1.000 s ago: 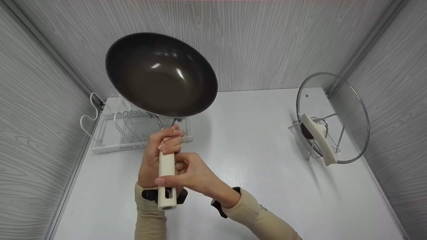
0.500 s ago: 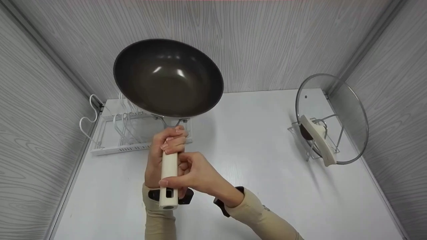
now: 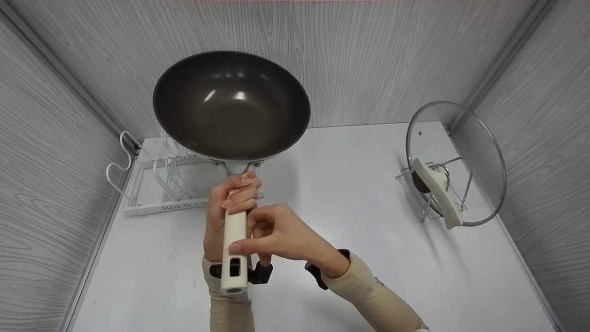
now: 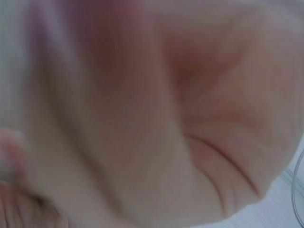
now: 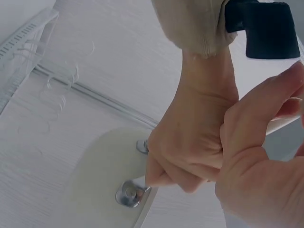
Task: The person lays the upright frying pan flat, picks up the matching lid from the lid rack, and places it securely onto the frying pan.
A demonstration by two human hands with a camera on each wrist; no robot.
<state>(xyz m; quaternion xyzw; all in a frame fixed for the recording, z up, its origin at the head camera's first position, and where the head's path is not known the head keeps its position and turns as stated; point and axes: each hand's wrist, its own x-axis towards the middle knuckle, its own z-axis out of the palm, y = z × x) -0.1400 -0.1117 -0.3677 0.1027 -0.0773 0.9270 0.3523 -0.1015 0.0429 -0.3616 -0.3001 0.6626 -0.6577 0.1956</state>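
A deep frying pan with a dark, glossy inside is held up in the head view, its opening facing the camera. My left hand grips its cream handle just below the metal bracket. Farther down the handle, my right hand pinches it, thumb on top and the other fingers partly hidden behind. The right wrist view shows the pan's pale outer side and a metal bracket beside my curled left hand. Skin close to the lens blurs most of the left wrist view.
A white wire rack stands at the back left of the white table, partly behind the pan. On the right, a glass lid with a cream handle leans upright in a metal stand. Grey wood-grain panels enclose the table.
The pan has shifted slightly to the right and turned so that its rim sits more level. Both hands have moved right with it, the right thumb staying on the handle.
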